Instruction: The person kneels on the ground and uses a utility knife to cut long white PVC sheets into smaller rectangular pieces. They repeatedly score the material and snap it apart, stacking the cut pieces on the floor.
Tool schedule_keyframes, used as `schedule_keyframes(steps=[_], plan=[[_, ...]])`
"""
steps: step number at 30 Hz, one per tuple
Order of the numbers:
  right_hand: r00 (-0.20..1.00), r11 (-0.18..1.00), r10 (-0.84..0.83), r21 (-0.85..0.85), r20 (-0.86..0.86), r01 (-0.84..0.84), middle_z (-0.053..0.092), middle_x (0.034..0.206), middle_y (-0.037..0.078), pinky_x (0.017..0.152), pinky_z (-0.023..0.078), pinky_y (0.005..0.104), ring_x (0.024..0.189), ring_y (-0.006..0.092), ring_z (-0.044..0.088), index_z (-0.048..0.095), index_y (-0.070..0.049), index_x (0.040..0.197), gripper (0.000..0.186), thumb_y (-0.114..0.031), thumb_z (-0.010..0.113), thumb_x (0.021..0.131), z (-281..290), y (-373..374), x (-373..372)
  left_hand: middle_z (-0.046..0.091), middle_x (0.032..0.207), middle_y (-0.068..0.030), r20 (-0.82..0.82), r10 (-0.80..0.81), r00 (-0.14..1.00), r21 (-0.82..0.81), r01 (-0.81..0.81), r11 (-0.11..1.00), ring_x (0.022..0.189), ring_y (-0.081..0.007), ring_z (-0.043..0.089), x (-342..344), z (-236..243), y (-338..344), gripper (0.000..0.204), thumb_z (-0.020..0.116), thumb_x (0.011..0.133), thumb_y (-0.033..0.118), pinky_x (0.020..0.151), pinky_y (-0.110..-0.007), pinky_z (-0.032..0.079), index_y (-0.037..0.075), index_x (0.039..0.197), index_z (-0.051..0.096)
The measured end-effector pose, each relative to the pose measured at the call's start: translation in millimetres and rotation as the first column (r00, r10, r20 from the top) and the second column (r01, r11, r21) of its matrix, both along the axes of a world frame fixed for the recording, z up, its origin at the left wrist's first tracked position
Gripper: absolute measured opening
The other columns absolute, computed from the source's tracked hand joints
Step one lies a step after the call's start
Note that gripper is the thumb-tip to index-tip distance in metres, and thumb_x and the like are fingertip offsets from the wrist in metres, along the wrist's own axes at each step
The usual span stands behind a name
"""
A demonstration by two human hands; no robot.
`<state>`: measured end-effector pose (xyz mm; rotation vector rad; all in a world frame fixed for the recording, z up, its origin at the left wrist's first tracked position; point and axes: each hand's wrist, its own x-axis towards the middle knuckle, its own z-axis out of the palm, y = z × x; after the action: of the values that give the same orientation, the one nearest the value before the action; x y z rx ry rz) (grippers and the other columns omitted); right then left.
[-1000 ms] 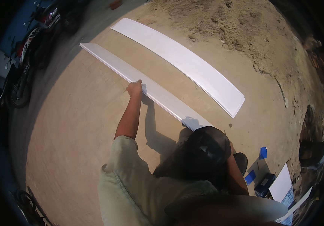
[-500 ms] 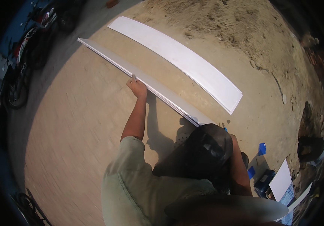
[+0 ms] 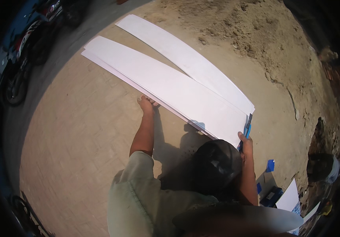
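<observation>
I crouch over the long white panel (image 3: 170,85), which lies flat on the paved ground (image 3: 79,138), running from far left to near right; a second white panel (image 3: 185,59) lies just beyond it, the two touching near the right end. To do this cut well, I judge I need steady downward weight on the near edge so the sheet cannot slide, and the blade drawn in one even line along the panel's right end, clear of my holding arm. My left hand (image 3: 146,103) reaches out straight-armed, palm down, fingers spread and pressed flat against the panel's near edge, gripping nothing. My right hand (image 3: 247,143) is closed around a blue utility knife (image 3: 247,128), elbow bent, its tip resting at the panel's near right corner. A blue box (image 3: 272,196) and loose white sheets (image 3: 290,197) lie near right; motorcycles (image 3: 23,51) stand far left
</observation>
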<state>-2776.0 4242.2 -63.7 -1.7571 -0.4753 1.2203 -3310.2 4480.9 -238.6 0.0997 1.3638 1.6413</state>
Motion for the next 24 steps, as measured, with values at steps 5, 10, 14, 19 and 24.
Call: schedule_keyframes(steps=[5,10,14,19,24], plan=[[0.999,0.947,-0.034,0.318,-0.031,0.042,0.071,0.145,0.016,0.123,0.046,0.0419,0.134,0.0271,0.066,0.060,0.013,0.156,0.065,-0.018,0.082,0.103,121,59,5,0.065,0.127,-0.0234,0.126,-0.425,0.896,-0.014,0.430,0.902,0.095,-0.0389,0.074,3,-10,27,0.055,0.064,0.118,0.034,0.080,-0.050,0.066,-0.012,0.145,0.051],[0.997,0.886,-0.026,0.464,0.072,-0.011,0.076,0.134,0.019,0.108,0.058,0.0412,0.119,0.0283,0.075,0.063,0.012,0.150,0.069,-0.032,0.085,0.102,217,98,-5,0.073,0.129,-0.0347,-0.550,-0.397,0.735,-0.691,-0.134,0.711,0.124,-0.0514,0.075,75,0,18,0.074,0.083,0.100,0.032,0.113,-0.061,0.060,-0.012,0.148,0.049],[0.997,0.855,0.017,0.516,0.075,-0.054,0.078,0.126,0.021,0.096,0.065,0.0381,0.108,0.0277,0.081,0.063,0.015,0.146,0.070,-0.035,0.084,0.102,265,101,-30,0.070,0.144,-0.0399,-0.297,-0.306,0.905,-0.669,0.032,0.743,0.132,-0.0512,0.074,126,9,7,0.080,0.089,0.095,0.034,0.118,-0.054,0.059,-0.013,0.149,0.052],[0.995,0.852,-0.045,0.524,0.087,-0.008,0.079,0.123,0.021,0.096,0.065,0.0371,0.107,0.0256,0.081,0.068,0.014,0.140,0.066,-0.036,0.087,0.102,285,90,-58,0.075,0.139,-0.0364,-0.266,-0.270,0.926,-0.584,0.068,0.809,0.129,-0.0486,0.076,136,20,15,0.058,0.088,0.096,0.026,0.115,-0.051,0.059,-0.017,0.131,0.071],[0.994,0.799,-0.070,0.602,0.078,0.009,0.075,0.135,0.022,0.107,0.060,0.0383,0.121,0.0275,0.076,0.067,0.013,0.146,0.063,-0.030,0.083,0.103,316,81,-48,0.066,0.143,-0.0315,-0.649,-0.203,0.733,-0.266,0.032,0.963,0.131,-0.0503,0.069,119,65,11,0.048,0.083,0.097,0.023,0.114,-0.056,0.055,-0.012,0.127,0.072]])
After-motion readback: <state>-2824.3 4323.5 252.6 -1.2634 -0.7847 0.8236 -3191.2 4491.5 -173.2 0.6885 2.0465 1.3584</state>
